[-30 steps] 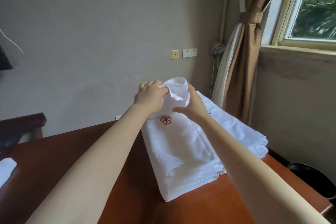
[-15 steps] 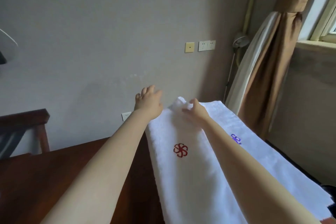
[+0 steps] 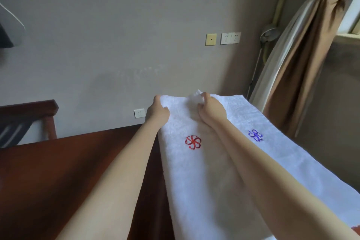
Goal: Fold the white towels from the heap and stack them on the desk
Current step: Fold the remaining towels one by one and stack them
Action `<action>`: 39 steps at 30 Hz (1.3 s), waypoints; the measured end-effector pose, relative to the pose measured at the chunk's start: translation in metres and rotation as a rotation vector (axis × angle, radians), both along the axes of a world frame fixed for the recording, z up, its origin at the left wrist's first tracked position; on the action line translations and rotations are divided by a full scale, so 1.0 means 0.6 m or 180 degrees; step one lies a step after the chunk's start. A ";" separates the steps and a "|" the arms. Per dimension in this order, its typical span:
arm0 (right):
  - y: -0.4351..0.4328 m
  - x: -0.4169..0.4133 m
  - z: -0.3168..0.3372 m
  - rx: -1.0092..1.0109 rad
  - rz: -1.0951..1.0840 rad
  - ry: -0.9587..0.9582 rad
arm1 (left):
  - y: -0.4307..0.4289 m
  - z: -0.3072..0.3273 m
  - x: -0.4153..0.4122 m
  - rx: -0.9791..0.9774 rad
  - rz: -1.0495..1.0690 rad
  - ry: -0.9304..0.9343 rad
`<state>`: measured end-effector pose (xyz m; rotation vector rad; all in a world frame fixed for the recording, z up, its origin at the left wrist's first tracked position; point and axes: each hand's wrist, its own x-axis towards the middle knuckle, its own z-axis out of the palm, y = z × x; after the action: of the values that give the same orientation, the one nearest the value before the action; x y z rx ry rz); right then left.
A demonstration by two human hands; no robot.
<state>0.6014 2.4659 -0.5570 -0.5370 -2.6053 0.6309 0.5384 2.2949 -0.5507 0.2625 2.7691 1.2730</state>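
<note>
**The far edge of a white towel is held by both hands**

The far left corner of the top towel (image 3: 194,177) is gripped by the left hand (image 3: 158,112), with the fingers curled over the edge. A small bunched-up bit of the same edge is pinched by the right hand (image 3: 211,111), and a little white peak of cloth is pushed up above the knuckles.

The top towel is soft and fluffy, and it is laid out as a long flat strip running away from the person. A red flower mark (image 3: 192,142) is sewn on it between the two arms. Under it and to the right, a second white towel (image 3: 288,158) is spread flat, with a purple flower mark (image 3: 255,135) sewn on. Both towels are laid on the desk (image 3: 68,171), which is made of dark, smooth, red-brown wood.

A dark wooden chair back (image 3: 29,110) is seen at the left. On the plain grey wall behind, a white socket (image 3: 139,113) is set low and two more white sockets (image 3: 230,38) are set higher, beside a square yellow plate (image 3: 211,39). A brown curtain (image 3: 303,60) is tied up at the right, hanging in long folds.
</note>
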 end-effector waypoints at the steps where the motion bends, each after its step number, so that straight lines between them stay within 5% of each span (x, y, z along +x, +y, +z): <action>1: -0.001 -0.002 0.003 0.0019 0.0097 0.0140 | 0.002 -0.002 0.003 0.0099 0.0084 0.0183; 4: -0.001 -0.004 0.000 0.0204 0.0155 0.0050 | 0.006 -0.011 0.004 0.0006 0.0223 0.0439; 11: 0.003 -0.005 -0.023 0.1497 0.0152 -0.0129 | 0.005 -0.030 0.008 -0.0823 0.0028 0.0028; 15: 0.007 0.009 -0.013 0.0984 0.0108 -0.0736 | 0.004 -0.017 0.036 -0.0968 -0.0293 -0.0014; 25: -0.027 0.179 -0.009 0.1345 -0.0028 -0.0413 | -0.021 -0.015 0.201 -0.1003 -0.0487 -0.0057; 34: -0.066 0.334 -0.013 0.0578 0.0131 -0.0627 | -0.050 -0.040 0.371 -0.1467 -0.0585 0.0482; 39: -0.059 0.394 0.005 -0.0367 0.0598 -0.0717 | -0.059 -0.050 0.431 -0.1586 -0.0895 0.0729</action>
<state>0.8377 2.4306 -0.5541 -0.4221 -2.8685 0.8283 0.7970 2.2597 -0.5806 0.7576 2.9750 0.4948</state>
